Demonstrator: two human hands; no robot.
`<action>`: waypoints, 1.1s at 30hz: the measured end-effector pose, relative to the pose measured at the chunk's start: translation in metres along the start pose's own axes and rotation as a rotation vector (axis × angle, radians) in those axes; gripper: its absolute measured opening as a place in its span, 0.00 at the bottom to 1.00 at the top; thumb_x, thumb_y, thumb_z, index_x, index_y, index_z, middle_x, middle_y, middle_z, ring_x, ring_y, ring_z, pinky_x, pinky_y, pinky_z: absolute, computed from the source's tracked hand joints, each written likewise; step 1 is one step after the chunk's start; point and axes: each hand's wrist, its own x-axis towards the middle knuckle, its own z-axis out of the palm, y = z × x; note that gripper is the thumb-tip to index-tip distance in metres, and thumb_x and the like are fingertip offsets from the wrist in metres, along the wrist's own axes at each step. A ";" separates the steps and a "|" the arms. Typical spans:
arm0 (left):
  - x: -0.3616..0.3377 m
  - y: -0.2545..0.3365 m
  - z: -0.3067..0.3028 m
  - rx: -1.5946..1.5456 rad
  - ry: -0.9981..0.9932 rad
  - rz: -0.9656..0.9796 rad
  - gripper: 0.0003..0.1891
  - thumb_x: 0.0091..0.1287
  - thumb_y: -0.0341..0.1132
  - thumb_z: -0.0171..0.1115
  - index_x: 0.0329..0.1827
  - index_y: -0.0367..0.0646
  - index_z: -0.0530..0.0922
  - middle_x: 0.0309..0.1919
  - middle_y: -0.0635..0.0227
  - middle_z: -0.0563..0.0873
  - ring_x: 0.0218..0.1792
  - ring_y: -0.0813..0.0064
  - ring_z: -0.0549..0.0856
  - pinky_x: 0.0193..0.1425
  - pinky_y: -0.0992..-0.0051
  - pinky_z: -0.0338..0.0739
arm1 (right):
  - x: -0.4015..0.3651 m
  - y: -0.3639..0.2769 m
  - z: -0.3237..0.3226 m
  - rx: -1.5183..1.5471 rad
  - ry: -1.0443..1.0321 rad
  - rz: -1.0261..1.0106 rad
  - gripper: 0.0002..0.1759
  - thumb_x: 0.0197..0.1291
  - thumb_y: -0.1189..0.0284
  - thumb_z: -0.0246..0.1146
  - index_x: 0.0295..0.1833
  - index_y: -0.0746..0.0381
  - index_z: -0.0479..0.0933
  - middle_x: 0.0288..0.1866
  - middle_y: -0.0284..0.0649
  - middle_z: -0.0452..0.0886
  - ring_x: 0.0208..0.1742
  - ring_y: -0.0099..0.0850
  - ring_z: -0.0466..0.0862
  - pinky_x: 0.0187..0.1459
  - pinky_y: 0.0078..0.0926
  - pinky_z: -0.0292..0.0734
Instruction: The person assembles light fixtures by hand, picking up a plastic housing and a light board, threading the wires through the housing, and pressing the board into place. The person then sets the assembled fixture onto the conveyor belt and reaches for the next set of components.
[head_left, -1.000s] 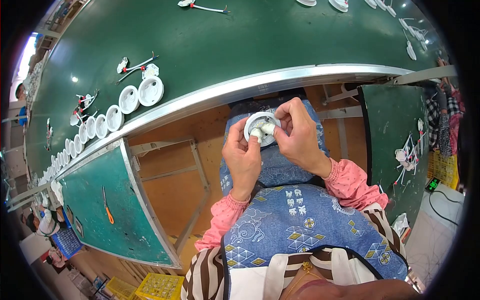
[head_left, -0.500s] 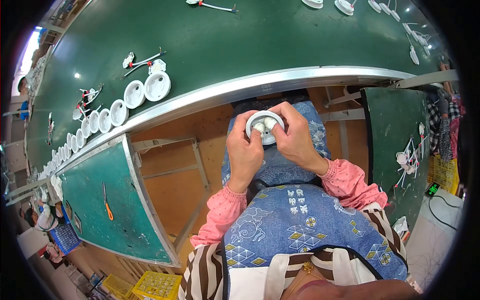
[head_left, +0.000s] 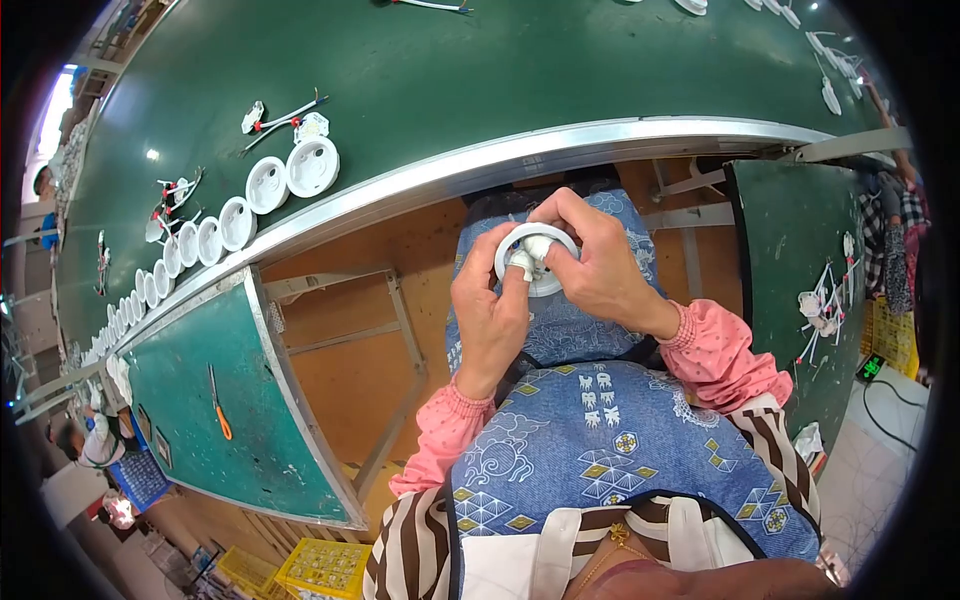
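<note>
Above my lap, both hands grip a round white plastic housing (head_left: 548,287) shaped like a shallow cup. My left hand (head_left: 490,305) holds its left rim, with the thumb pressed inside. My right hand (head_left: 605,265) clasps the upper right rim, its thumb also reaching into the cup. White coverings wrap both thumb tips. What lies under the thumbs is mostly hidden. Up on the green table, a row of similar white housings (head_left: 312,167) runs along the left front edge. Small white parts with wires (head_left: 290,123) lie just behind them.
The table's metal edge (head_left: 480,185) crosses in front of me. Orange-handled scissors (head_left: 220,405) lie on the lower green board at left. More wired parts (head_left: 822,310) rest on the right board. Yellow crates (head_left: 325,568) stand on the floor, and other people sit at the far sides.
The housing has tilted slightly in my hands, and my right thumb has shifted inside it. Both hands keep their hold. The view has shifted a little.
</note>
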 end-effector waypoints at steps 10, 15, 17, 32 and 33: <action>0.009 0.002 -0.006 -0.022 -0.091 -0.117 0.15 0.66 0.20 0.56 0.55 0.34 0.81 0.45 0.61 0.87 0.44 0.75 0.85 0.49 0.74 0.80 | -0.012 0.022 0.021 0.293 0.115 0.180 0.05 0.62 0.83 0.62 0.43 0.67 0.75 0.35 0.38 0.84 0.38 0.21 0.83 0.38 0.24 0.78; 0.009 0.000 -0.004 -0.035 -0.006 -0.089 0.17 0.65 0.22 0.58 0.57 0.34 0.82 0.48 0.58 0.87 0.47 0.70 0.87 0.51 0.71 0.81 | -0.012 0.021 0.024 0.332 0.159 0.178 0.05 0.66 0.82 0.63 0.45 0.68 0.75 0.39 0.38 0.85 0.41 0.20 0.84 0.41 0.21 0.80; 0.007 -0.006 -0.003 0.076 0.026 -0.008 0.18 0.65 0.22 0.59 0.57 0.35 0.83 0.46 0.58 0.87 0.45 0.68 0.87 0.49 0.71 0.81 | -0.013 0.021 0.025 0.311 0.155 0.179 0.06 0.66 0.82 0.63 0.46 0.68 0.75 0.39 0.38 0.85 0.42 0.20 0.85 0.42 0.21 0.80; 0.007 -0.004 0.003 0.114 0.142 0.015 0.17 0.64 0.21 0.56 0.56 0.35 0.84 0.42 0.58 0.87 0.43 0.67 0.87 0.49 0.69 0.80 | -0.019 0.025 0.045 0.349 0.254 0.141 0.06 0.66 0.83 0.62 0.48 0.68 0.75 0.40 0.38 0.84 0.42 0.20 0.85 0.42 0.21 0.81; 0.007 -0.007 0.003 0.076 0.145 0.007 0.18 0.65 0.22 0.56 0.57 0.34 0.83 0.44 0.58 0.87 0.44 0.68 0.87 0.50 0.70 0.81 | -0.018 0.024 0.044 0.370 0.260 0.165 0.06 0.67 0.83 0.63 0.48 0.68 0.75 0.41 0.38 0.84 0.42 0.20 0.85 0.42 0.21 0.81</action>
